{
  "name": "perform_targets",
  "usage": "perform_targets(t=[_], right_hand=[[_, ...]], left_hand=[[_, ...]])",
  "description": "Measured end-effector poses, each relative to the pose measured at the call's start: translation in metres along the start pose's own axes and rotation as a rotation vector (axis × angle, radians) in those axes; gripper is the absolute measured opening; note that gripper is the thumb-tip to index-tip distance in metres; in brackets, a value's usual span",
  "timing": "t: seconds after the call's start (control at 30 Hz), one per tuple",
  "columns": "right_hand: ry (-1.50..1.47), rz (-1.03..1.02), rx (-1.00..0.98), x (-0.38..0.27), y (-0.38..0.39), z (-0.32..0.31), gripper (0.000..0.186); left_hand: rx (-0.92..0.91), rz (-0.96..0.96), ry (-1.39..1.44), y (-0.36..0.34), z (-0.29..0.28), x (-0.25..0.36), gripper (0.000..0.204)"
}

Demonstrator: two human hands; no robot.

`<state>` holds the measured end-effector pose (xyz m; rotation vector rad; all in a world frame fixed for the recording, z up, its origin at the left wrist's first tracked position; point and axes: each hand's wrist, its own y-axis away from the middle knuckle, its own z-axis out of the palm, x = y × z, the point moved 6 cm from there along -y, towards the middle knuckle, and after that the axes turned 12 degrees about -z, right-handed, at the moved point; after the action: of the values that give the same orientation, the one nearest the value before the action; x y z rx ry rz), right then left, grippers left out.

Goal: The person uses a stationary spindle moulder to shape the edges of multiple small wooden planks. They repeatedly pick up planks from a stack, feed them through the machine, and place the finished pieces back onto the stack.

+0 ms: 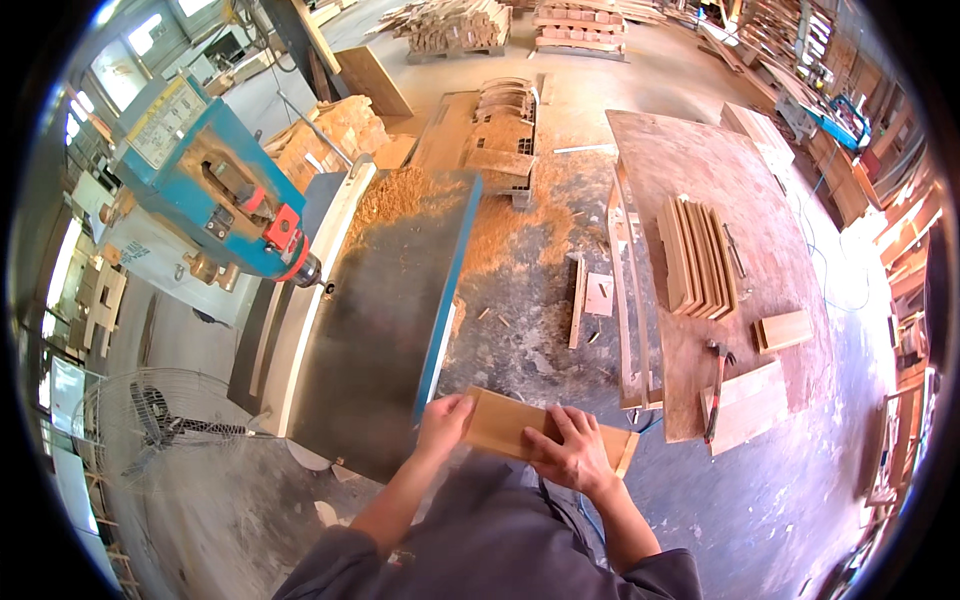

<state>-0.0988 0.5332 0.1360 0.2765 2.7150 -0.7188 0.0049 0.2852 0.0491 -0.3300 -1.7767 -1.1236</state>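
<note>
Left hand [445,425]: pinching the board's [498,420] left end.
Right hand [572,452]: gripping its right part, fingers across the upper face.
Board: near the machine table's [380,330] close right corner.
Step in hand: apparently handling or checking the board.
Next move: would call for clearing that corner.
Worktable [795,262]: hammer [719,388], then slats [695,258] in a row.

The left hand [442,426] grips a wooden board [497,422] (the right hand [574,450] lies across it) near a dark machine table [375,320].
</note>
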Motion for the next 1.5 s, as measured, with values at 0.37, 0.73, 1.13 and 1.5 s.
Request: perform_targets(t=[0.37, 0.73, 1.13, 1.5], right_hand=[[0.076, 0.057, -0.123, 0.107, -0.056, -0.050, 0.068], [0.067, 0.055, -0.214, 0.174, -0.107, -0.051, 0.074], [0.479, 0.551, 0.069, 0.345, -0.063, -0.146, 0.057], [0.676, 1.360, 0.301, 0.480, 0.166, -0.227, 0.067]], left_hand=[[-0.501, -0.065, 0.203, -0.070, 0.065, 0.070, 0.057], [-0.127, 0.065, -0.071, -0.130, 0.074, 0.083, 0.032], [-0.113, -0.215, 0.137, -0.165, 0.097, 0.107, 0.025], [-0.058, -0.105, -0.089, -0.211, 0.136, 0.123, 0.027]])
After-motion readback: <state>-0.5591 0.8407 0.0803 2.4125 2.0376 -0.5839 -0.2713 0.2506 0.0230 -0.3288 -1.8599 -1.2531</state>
